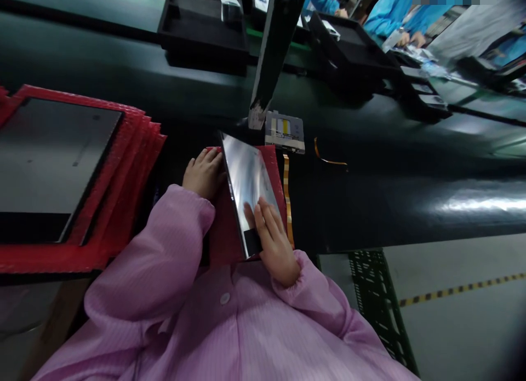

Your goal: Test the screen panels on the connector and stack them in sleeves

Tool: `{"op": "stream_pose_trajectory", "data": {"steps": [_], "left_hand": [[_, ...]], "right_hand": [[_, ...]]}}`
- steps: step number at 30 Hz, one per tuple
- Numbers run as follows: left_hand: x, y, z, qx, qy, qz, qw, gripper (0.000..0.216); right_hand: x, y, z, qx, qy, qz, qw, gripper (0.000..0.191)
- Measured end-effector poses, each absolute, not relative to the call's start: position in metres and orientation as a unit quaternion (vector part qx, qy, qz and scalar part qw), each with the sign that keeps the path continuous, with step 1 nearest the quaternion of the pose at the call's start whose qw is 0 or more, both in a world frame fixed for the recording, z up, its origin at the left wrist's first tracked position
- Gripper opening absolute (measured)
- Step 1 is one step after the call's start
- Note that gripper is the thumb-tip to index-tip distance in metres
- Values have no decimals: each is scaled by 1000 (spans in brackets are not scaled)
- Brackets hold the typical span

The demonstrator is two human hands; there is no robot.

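A shiny flat display panel (246, 181) is tilted up on edge over a red bubble-wrap sleeve (224, 233) in front of me. My right hand (273, 238) lies on the panel's lower right part, fingers stretched over its face and thumb at its dark bottom corner. My left hand (202, 173) rests on the red sleeve at the panel's left edge, fingers curled against it. An orange flex ribbon (287, 200) runs along the panel's right side up to a small circuit board (285, 132). Both arms wear pink sleeves.
A stack of red bubble-wrap sleeves with a dark panel on top (57, 162) lies at the left. Black trays (203, 30) stand on the dark conveyor (411, 167) behind. A metal post (273, 52) rises ahead. People in blue coats (394, 14) work at the far right.
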State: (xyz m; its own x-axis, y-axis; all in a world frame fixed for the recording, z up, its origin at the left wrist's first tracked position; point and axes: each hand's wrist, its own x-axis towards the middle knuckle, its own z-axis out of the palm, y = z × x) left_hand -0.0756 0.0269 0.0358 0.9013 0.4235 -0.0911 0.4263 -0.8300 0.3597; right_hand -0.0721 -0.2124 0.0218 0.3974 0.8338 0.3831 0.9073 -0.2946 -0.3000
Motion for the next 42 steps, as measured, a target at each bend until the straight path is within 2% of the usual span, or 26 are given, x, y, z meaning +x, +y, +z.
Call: {"op": "stream_pose_trajectory", "data": {"steps": [5, 9, 14, 18, 22, 23, 26, 29, 34, 37, 42], "left_hand": [[-75, 34, 33, 949, 215, 2, 230, 54], [-76, 46, 32, 907, 288, 72, 298, 51], [-74, 52, 28, 880, 338, 130, 306, 51], [-73, 49, 28, 878, 349, 132, 302, 50], [-74, 48, 27, 874, 348, 132, 311, 48], [-74, 48, 27, 874, 347, 132, 312, 48], [-73, 50, 25, 876, 348, 128, 310, 47], [-72, 48, 26, 881, 337, 120, 310, 47], [-95, 19, 36, 896, 295, 108, 314, 45], [-138, -18, 41, 866, 281, 104, 400, 45], [-201, -80, 34, 777, 367, 107, 501, 56]], "right_hand": [[-69, -216, 22, -801, -563, -81, 187, 66], [-71, -214, 16, -808, -571, -72, 126, 56], [-74, -208, 12, -823, -561, -21, 89, 49], [-70, -213, 27, -809, -575, 46, 116, 53], [-57, -231, 54, -764, -608, 124, 175, 76], [-52, -236, 59, -767, -599, 125, 194, 75], [-36, -245, 64, -815, -518, 96, 241, 54], [-23, -248, 57, -868, -434, 68, 233, 45], [-15, -246, 37, -891, -403, 67, 196, 47], [-14, -247, 27, -880, -415, 78, 218, 48], [-3, -252, 22, -863, -422, 101, 259, 53]]}}
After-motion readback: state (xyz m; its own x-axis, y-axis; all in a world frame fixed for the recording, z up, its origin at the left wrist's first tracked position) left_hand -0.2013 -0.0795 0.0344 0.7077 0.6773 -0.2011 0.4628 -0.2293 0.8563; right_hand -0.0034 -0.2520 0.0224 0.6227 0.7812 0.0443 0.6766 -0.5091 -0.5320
